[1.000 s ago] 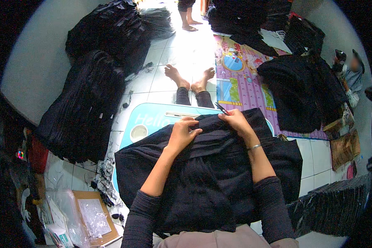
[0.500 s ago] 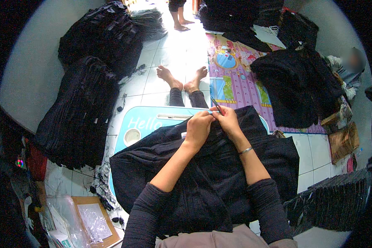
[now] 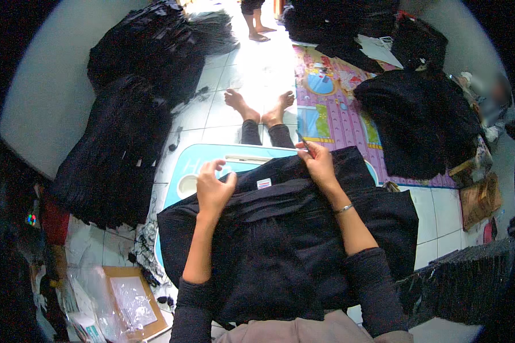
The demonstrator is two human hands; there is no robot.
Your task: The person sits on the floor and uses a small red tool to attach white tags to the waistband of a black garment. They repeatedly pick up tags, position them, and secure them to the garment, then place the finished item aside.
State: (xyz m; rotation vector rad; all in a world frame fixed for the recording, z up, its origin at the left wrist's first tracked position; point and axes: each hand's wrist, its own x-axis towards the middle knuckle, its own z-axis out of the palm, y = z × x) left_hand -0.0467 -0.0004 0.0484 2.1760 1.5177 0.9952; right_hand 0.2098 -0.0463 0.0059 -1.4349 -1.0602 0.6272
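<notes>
A black garment lies spread over the light-blue lap table and my lap, with a small white striped label near its far edge. My left hand is raised above the table's left part, its fingers apart and slightly curled, with nothing in them. Over the far edge of the cloth, my right hand is closed around a slim dark tool. Its tip points away from me; its exact kind cannot be made out.
Tall piles of black cloth stand at the left, and another heap at the right on a colourful mat. Dark thread scraps litter the left floor near a cardboard piece. A person's feet are visible at the far end.
My left hand has come away from the right, moving left and opening. The right hand keeps the dark tool. The garment's label is now more exposed.
</notes>
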